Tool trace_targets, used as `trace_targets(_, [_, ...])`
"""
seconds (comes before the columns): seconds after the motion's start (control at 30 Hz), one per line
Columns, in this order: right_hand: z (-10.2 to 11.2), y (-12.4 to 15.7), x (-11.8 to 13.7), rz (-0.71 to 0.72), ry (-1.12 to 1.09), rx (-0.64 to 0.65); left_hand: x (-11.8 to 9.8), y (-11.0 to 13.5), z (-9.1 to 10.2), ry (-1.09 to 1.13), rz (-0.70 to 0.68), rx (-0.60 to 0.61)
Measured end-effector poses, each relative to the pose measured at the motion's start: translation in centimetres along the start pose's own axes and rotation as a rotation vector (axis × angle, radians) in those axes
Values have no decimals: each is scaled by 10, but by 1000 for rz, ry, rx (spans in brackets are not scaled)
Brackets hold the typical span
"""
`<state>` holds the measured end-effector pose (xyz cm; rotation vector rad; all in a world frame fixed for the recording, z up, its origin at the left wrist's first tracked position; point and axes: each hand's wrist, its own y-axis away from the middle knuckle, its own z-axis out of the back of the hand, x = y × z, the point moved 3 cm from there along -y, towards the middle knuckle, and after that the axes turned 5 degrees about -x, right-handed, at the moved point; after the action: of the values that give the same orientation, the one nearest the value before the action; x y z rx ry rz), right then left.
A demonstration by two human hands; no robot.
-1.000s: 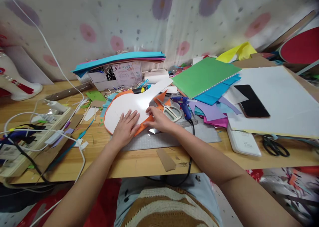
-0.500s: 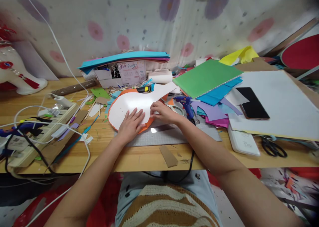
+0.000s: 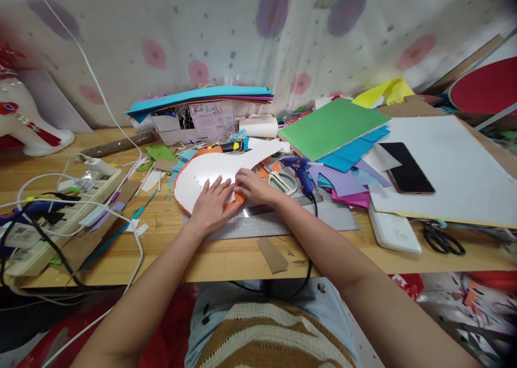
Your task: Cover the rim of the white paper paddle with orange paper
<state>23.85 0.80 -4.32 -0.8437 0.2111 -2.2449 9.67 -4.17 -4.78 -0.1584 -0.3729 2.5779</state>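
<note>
A white paddle-shaped cutout (image 3: 205, 169), with a rounded body and a narrow neck toward the upper right, lies over orange paper (image 3: 239, 198) that shows around its rim. My left hand (image 3: 212, 202) rests flat on the cutout's lower part, fingers spread. At the near right edge, my right hand (image 3: 255, 186) has its fingers bent and closed on the orange paper, which folds up there; the fingertips are partly hidden. Both hands nearly touch. Beneath lies a grey cutting mat (image 3: 323, 220) with a metal ruler (image 3: 264, 210). Light-handled scissors (image 3: 285, 182) lie beside my right hand.
A blue glue gun (image 3: 301, 169) with a black cord lies right of the scissors. Farther right are a green sheet (image 3: 331, 128), a phone (image 3: 410, 168) and black scissors (image 3: 443, 238). A power strip (image 3: 68, 233) with tangled cables occupies the left side.
My right hand has shifted left along the cutout's edge, closer to my left hand, and the orange paper there is raised. More of the light-handled scissors shows.
</note>
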Motion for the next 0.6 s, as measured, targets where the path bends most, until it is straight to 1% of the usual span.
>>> trace_targets(0.07, [-1, 0, -1, -7, -13, -13, -5, -4, -1, -19, 37, -17])
trace_targets(0.2, [-1, 1, -2, -9, -51, -15, -13, -9, -6, -54, 123, -90])
trace_targets(0.4, [3, 4, -4, -30, -111, -15, -12, -6, -12, -49, 128, -123])
trace_targets(0.5, [18, 17, -2, -40, -81, -62, -10, -6, -14, -50, 134, -127])
trace_targets(0.57, [37, 35, -2, -71, -34, -114, -10, -6, -14, -41, 136, -121])
trace_targets(0.6, [49, 47, -4, -128, 2, -124, -10, -6, -13, -32, 139, -116])
